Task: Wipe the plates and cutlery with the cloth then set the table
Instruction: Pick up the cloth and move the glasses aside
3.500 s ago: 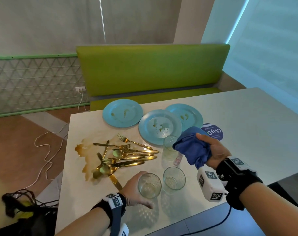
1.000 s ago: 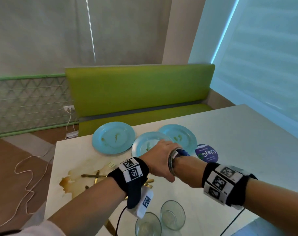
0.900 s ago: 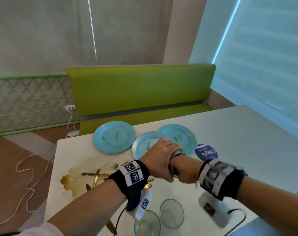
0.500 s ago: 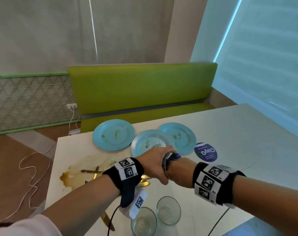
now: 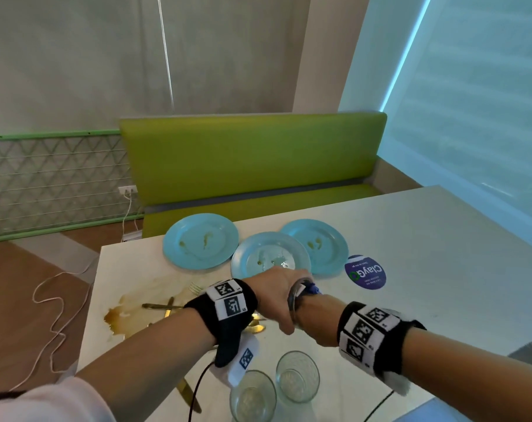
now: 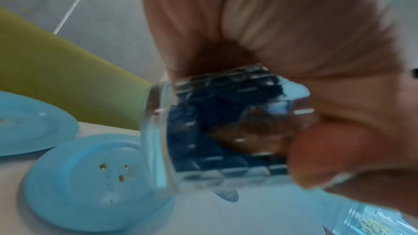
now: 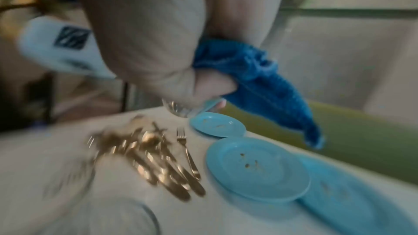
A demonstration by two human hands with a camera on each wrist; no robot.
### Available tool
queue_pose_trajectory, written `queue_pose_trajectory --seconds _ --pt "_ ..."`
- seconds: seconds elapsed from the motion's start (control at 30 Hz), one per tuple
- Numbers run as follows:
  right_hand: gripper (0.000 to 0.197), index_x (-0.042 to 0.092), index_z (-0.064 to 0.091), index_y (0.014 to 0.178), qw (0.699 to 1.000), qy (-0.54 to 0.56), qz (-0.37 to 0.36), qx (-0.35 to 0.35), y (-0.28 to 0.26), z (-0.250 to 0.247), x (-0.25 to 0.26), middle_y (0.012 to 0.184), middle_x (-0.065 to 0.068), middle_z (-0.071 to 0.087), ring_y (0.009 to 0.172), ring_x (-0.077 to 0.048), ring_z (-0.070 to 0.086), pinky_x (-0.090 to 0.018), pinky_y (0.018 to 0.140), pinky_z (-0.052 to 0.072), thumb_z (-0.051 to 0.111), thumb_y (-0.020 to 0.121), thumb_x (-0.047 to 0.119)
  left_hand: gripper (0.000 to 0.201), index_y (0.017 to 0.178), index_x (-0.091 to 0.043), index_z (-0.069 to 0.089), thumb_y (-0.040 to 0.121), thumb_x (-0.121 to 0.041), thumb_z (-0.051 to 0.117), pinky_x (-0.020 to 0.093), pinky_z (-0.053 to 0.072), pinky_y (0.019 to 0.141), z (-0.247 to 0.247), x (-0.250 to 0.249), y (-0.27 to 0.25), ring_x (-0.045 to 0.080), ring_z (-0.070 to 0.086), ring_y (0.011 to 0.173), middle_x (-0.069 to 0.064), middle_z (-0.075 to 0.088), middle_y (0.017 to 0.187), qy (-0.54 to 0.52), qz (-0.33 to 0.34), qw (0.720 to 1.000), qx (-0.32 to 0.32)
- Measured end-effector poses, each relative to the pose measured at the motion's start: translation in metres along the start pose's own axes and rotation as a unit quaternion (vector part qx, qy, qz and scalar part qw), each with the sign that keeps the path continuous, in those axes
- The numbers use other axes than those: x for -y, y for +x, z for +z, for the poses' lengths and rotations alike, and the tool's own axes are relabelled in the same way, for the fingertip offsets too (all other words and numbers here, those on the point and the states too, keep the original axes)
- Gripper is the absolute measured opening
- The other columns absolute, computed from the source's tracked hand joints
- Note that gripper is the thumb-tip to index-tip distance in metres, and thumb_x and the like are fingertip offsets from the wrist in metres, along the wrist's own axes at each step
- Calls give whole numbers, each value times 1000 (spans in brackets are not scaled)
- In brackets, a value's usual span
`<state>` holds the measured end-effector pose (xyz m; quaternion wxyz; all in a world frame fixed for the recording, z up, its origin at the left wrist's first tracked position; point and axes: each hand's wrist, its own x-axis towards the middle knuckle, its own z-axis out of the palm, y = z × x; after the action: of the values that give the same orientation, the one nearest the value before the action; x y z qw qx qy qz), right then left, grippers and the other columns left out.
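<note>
My left hand (image 5: 275, 300) grips a clear glass (image 5: 292, 303) on its side above the table. My right hand (image 5: 315, 318) holds the blue cloth (image 5: 314, 289), pushed into the glass's mouth. In the left wrist view the cloth (image 6: 203, 106) fills the glass (image 6: 214, 131). In the right wrist view a loose end of cloth (image 7: 267, 87) hangs out. Three dirty light-blue plates (image 5: 201, 240) (image 5: 271, 258) (image 5: 318, 243) lie at the table's far edge. Gold cutlery (image 7: 156, 158) lies piled left of them, partly hidden under my left arm in the head view.
Two more glasses (image 5: 252, 397) (image 5: 298, 379) stand near the front edge of the white table (image 5: 426, 254). A brown spill (image 5: 118, 318) spreads at the left by the cutlery. A round blue sticker (image 5: 365, 272) sits right of the plates. A green bench (image 5: 252, 159) stands behind.
Since 3.5 s ago my left hand has lifted a glass and my right hand has pushed the cloth into it. In the last second my right wrist has twisted back and forth.
</note>
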<state>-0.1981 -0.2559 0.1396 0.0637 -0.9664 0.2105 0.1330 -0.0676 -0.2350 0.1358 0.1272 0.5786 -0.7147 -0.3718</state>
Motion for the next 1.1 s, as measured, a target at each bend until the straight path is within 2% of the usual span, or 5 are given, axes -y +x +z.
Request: queue_pose_trajectory --seconds 0.1,0.27,0.6,0.7,1.1 --pt "33 -3 61 113 947 267 141 105 1 -2 -4 113 -21 62 107 -34 57 -34 88 46 54 81 -1 74 115 -24 53 48 -15 83 34 50 84 11 -1 1 20 60 97 -2 63 107 95 42 992 -72" --pt "32 4 62 66 648 730 213 -42 -6 -5 -17 57 -9 63 61 -24 60 -23 49 50 46 53 -20 80 126 -16 52 52 -28 78 34 41 89 20 8 4 28 57 104 5 62 114 156 78 966 -190" --pt "45 -1 58 92 505 821 208 -167 -26 -4 -52 60 -9 68 52 -17 66 -21 46 52 22 77 -23 93 122 -33 38 42 -22 84 23 40 97 26 64 -12 13 48 115 -3 47 126 -196 -16 952 -234" --pt "36 -1 61 92 453 846 194 -204 -38 -10 -66 65 -14 69 54 -22 67 -26 48 54 56 57 -9 95 122 -37 39 43 -19 89 28 41 102 30 77 -14 14 51 118 -3 51 127 -224 -21 940 -256" --pt "46 4 55 92 537 776 274 -185 -40 -1 -85 78 -14 58 62 -22 59 -22 46 51 20 76 -20 100 122 -38 37 41 -22 94 33 42 107 65 118 -15 11 51 121 -10 56 122 -204 -106 970 -84"
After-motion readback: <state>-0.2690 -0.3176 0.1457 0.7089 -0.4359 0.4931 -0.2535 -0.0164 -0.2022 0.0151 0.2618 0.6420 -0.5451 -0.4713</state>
